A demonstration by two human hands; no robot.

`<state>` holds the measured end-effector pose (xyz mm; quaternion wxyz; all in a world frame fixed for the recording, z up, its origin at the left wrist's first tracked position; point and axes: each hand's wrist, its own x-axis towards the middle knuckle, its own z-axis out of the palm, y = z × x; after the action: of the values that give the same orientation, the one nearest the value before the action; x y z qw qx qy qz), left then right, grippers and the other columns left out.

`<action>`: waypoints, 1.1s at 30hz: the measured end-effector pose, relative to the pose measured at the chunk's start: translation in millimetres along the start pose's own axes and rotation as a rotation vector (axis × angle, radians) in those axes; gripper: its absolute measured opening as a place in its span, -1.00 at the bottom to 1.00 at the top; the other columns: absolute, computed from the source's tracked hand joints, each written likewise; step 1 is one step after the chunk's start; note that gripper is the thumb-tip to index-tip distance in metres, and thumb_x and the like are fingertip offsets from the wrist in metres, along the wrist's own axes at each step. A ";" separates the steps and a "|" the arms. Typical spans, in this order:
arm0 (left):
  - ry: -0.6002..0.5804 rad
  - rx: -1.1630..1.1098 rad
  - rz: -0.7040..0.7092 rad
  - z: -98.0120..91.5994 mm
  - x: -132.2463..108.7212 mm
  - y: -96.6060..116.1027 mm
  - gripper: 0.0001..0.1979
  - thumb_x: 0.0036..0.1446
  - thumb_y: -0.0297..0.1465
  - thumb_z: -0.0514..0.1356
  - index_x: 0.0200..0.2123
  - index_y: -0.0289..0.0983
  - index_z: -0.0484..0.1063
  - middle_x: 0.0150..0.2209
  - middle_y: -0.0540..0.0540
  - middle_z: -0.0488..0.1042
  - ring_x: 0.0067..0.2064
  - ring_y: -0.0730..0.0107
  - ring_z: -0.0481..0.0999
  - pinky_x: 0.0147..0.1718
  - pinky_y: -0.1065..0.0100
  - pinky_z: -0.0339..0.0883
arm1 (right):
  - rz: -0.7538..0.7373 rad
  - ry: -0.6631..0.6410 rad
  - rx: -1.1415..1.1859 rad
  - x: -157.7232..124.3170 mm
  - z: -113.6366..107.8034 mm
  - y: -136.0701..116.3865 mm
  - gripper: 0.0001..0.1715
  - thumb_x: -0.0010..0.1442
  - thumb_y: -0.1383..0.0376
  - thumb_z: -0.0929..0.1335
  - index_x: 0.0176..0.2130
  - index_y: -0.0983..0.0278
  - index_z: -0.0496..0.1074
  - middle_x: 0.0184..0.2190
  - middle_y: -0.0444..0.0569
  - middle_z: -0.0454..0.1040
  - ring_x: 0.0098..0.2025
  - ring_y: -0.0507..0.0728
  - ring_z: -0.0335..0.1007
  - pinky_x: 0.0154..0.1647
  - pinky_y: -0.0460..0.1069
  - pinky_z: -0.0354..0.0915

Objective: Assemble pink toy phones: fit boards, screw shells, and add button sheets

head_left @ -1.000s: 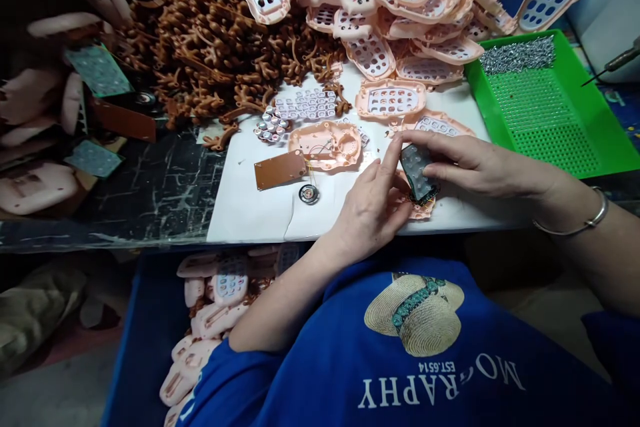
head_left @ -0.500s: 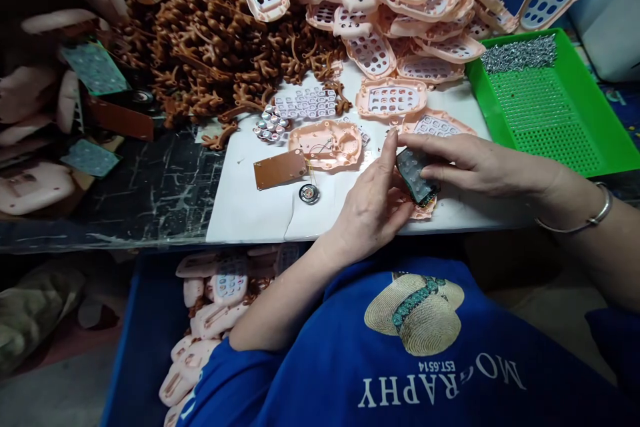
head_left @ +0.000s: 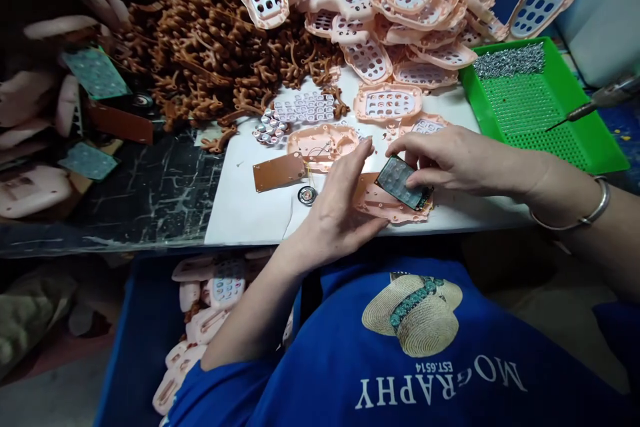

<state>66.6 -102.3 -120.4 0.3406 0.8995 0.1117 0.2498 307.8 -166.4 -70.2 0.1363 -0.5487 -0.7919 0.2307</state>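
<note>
The left hand [head_left: 336, 203] extends away from the near left on a bare forearm, fingers straight and loosely spread, gripping nothing. The right hand [head_left: 453, 161] extends from the right, palm down, thumb and fingers pinched together.

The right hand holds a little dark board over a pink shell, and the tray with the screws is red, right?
Not quite. The head view shows the tray is green, not red. The right hand does hold the little dark board over the pink shell.

Bright even overhead light on centre; left edge dim; corners stretched; focus sharp.
</note>
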 end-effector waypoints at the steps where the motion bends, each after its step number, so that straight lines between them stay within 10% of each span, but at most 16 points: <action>1: -0.016 0.016 -0.010 -3.3 -3.6 -3.0 -0.05 0.15 -0.28 0.28 0.42 -0.07 -0.29 0.37 -0.28 0.06 0.32 -0.02 0.19 0.26 -0.08 0.14 | -0.030 0.001 -0.016 2.2 0.4 -0.2 -0.63 0.22 0.20 0.36 0.02 0.20 0.38 -0.31 -0.09 0.51 -0.29 0.09 0.40 -0.27 -0.03 0.21; 33: 0.099 -0.014 -0.061 14.9 -20.5 -1.9 -0.10 0.21 -0.17 0.22 0.41 -0.20 -0.26 0.14 -0.29 0.40 0.01 0.16 0.44 0.02 0.12 0.34 | -0.220 -0.219 -0.016 18.0 5.2 -2.1 -0.70 0.30 0.23 0.28 -0.03 0.26 0.46 -0.25 0.01 0.49 -0.32 0.08 0.37 -0.31 -0.03 0.19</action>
<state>57.0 -116.8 -138.9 0.3483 0.8798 0.1544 0.2843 297.2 -151.3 -74.3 0.0689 -0.4314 -0.8591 0.2665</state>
